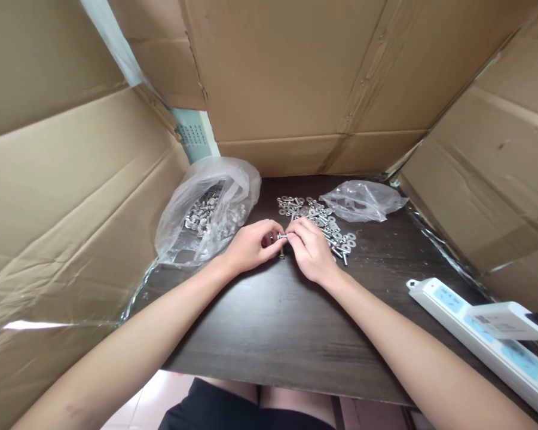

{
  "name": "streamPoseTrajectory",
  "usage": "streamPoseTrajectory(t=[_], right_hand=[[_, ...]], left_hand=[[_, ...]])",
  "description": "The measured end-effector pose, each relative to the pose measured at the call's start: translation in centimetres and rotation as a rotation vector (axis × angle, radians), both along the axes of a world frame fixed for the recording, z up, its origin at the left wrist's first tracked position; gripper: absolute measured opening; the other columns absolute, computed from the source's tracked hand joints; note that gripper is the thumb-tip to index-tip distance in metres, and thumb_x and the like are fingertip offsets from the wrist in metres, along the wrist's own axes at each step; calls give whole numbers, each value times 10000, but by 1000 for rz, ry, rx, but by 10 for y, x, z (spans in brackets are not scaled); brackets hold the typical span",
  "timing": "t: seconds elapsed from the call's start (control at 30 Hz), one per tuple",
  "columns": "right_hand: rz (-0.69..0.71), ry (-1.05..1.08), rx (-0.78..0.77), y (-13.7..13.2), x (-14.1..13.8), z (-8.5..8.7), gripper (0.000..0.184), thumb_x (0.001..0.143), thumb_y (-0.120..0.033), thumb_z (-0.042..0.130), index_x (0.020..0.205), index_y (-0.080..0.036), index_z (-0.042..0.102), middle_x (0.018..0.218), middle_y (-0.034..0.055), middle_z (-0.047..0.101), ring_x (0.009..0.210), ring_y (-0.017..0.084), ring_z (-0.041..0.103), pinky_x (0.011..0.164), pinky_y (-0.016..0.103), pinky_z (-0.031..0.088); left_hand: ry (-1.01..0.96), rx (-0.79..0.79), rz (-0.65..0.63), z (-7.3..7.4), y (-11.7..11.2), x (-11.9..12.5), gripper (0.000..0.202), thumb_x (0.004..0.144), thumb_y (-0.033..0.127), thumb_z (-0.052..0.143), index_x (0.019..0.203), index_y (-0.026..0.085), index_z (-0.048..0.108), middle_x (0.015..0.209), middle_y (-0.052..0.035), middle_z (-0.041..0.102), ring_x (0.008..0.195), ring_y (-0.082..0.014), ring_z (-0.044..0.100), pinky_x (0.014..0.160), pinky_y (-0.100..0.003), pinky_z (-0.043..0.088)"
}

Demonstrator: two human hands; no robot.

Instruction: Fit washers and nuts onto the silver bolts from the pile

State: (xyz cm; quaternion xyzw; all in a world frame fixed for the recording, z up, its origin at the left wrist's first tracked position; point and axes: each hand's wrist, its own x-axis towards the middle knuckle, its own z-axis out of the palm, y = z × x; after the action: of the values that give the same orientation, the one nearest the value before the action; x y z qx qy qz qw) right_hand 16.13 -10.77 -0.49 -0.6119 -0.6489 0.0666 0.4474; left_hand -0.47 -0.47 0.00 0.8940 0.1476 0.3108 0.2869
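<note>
Between my two hands is a small silver bolt (283, 236), lying roughly level. My left hand (254, 243) pinches its left end with thumb and forefinger, where something like a nut or head shows. The fingers of my right hand (309, 246) close on the right end and hide it. Just below the fingertips another bolt (282, 253) is on the dark table (269, 322). Beyond and right of my right hand spreads a loose pile of bolts, nuts and washers (325, 224).
To the left stands an open clear plastic bag (246, 179) with many metal fasteners (201, 215) inside. A crumpled plastic bag (367, 200) lies at the back right. A white power strip (457, 322) with a plug sits at the right. Cardboard walls (296, 77) enclose three sides.
</note>
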Motion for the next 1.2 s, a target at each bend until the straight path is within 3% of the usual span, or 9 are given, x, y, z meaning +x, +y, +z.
streamPoseTrajectory(t=[0.43,0.93,1.2], right_hand=[[-21,-42,14,-1,-1,2,284,1049,-283,387,842,-210,567,958,90,640,936,255,590,875,444,434],[0,-51,38,0,-1,1,97,941,-218,483,874,-231,553,979,84,640,959,262,595,878,444,458],[-20,-95,13,0,-3,0,200,1015,-251,421,864,-222,549,973,91,647,939,257,589,874,450,431]], left_hand=[[-5,-4,5,0,0,-1,134,956,303,647,1015,182,652,881,-13,676,650,-117,612,635,-242,490],[-6,4,-13,1,0,-1,128,943,303,639,990,185,645,869,-15,661,643,-119,607,629,-248,487],[-14,-8,-16,0,1,0,123,940,289,647,994,179,647,866,-14,664,637,-114,607,626,-241,487]])
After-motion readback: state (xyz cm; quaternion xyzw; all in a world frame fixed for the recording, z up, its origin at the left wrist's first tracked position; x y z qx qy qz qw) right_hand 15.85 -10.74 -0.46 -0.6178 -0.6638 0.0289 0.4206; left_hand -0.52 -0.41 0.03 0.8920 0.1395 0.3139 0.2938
